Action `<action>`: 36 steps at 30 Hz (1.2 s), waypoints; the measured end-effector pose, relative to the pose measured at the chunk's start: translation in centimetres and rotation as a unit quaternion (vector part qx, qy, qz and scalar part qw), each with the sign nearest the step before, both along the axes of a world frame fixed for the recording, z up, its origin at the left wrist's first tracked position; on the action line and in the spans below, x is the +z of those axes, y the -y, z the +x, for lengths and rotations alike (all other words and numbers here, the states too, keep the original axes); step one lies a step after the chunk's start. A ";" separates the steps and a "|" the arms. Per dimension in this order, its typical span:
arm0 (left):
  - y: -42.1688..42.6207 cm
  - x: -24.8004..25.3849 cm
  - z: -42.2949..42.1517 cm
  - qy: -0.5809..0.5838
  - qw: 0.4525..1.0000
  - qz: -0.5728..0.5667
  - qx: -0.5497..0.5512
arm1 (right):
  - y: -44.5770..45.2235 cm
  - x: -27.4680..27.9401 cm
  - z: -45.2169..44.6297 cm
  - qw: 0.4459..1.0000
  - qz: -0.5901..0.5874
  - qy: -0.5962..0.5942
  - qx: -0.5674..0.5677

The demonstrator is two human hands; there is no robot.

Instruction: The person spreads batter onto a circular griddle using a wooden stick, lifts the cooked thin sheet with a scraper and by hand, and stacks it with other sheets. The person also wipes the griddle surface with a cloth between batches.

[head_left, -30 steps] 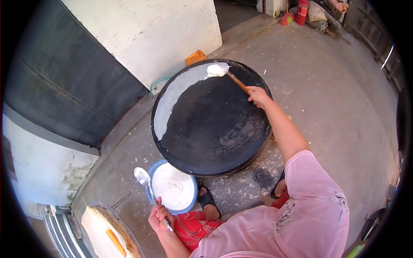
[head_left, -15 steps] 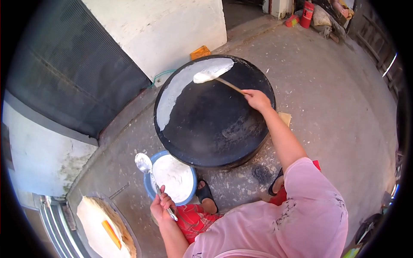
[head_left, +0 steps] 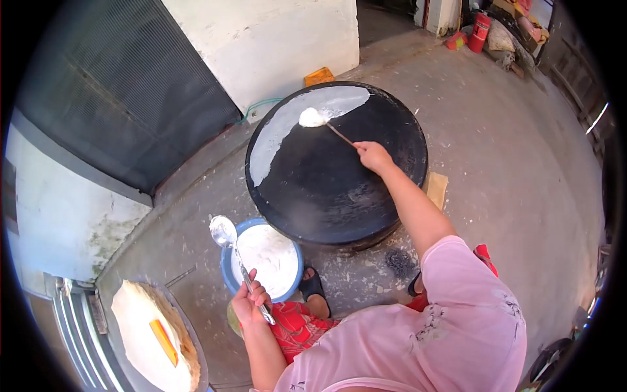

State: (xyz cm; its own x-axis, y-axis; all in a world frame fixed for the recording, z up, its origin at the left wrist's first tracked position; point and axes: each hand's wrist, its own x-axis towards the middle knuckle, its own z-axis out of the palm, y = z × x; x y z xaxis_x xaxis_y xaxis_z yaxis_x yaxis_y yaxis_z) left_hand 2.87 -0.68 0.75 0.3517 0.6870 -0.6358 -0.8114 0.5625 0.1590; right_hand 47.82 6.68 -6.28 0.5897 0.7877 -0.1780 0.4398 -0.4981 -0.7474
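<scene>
My right hand (head_left: 373, 157) is closed round the thin handle of a batter spreader (head_left: 339, 135), reaching over a large round black griddle (head_left: 326, 176). A white lump of batter (head_left: 312, 117) sits at the spreader's far end, hiding its head. Along the griddle's far left side lies a thin pale batter layer (head_left: 277, 137). My left hand (head_left: 252, 304) grips a metal ladle (head_left: 224, 231), whose white-smeared bowl points up and away. Beside and below it is a blue basin (head_left: 227, 277) holding white batter (head_left: 268, 261).
At the lower left is a stack of thin flatbreads (head_left: 140, 326) with a yellow-orange strip (head_left: 163, 341) on top. A white wall (head_left: 261, 46) and an orange block (head_left: 319, 76) stand behind the griddle. A red cylinder (head_left: 479, 32) is at the far right.
The spreader's end has drawn the batter into a compact lump, and the right hand has come a little left. The film on the griddle reaches much the same area. The left hand keeps the ladle.
</scene>
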 end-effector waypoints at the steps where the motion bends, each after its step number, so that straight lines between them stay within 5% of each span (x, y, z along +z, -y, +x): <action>1: 0.0 0.0 0.0 0.000 1.000 0.005 0.002 | -0.2 -0.9 -0.3 0.999 -0.002 0.034 0.022; 3: 0.0 0.1 0.0 0.001 1.000 0.008 0.003 | 1.9 2.1 -0.7 0.997 -0.011 0.031 0.063; 5: -0.1 0.3 0.0 -0.014 1.000 -0.001 0.010 | 4.6 5.1 -0.6 0.998 -0.040 0.054 -0.018; 7: -0.2 0.0 -0.1 -0.016 1.000 0.003 0.006 | 5.4 2.5 0.9 0.986 -0.003 0.075 -0.146; 10: -0.3 0.1 -0.2 -0.020 1.000 0.005 -0.002 | 3.2 -2.4 0.1 0.996 0.080 0.001 -0.032; 15: -0.4 0.2 -0.2 -0.010 1.000 -0.002 -0.008 | 2.4 3.1 -2.8 0.996 -0.005 0.004 0.084; 19: -0.1 0.2 0.1 -0.028 1.000 0.001 -0.008 | 1.8 0.9 -3.1 0.999 0.029 0.012 0.025; 25: -0.3 0.0 -0.2 -0.032 0.999 0.011 -0.009 | 6.0 4.5 -2.1 0.990 -0.036 -0.019 0.135; 29: -0.3 0.1 -0.1 -0.056 0.998 0.025 -0.011 | 6.1 -0.5 -2.5 0.996 0.065 -0.020 -0.050; 31: -0.4 0.0 -0.2 -0.052 0.998 0.025 -0.015 | 4.7 -2.0 -5.1 0.994 0.069 -0.011 0.082; 33: -0.3 0.3 -0.2 -0.030 0.999 0.014 -0.017 | 5.3 2.3 -7.8 0.990 0.003 0.039 0.134; 36: -0.2 0.3 -0.4 -0.034 0.999 0.019 -0.018 | 6.0 2.1 -4.9 0.986 0.002 -0.054 0.160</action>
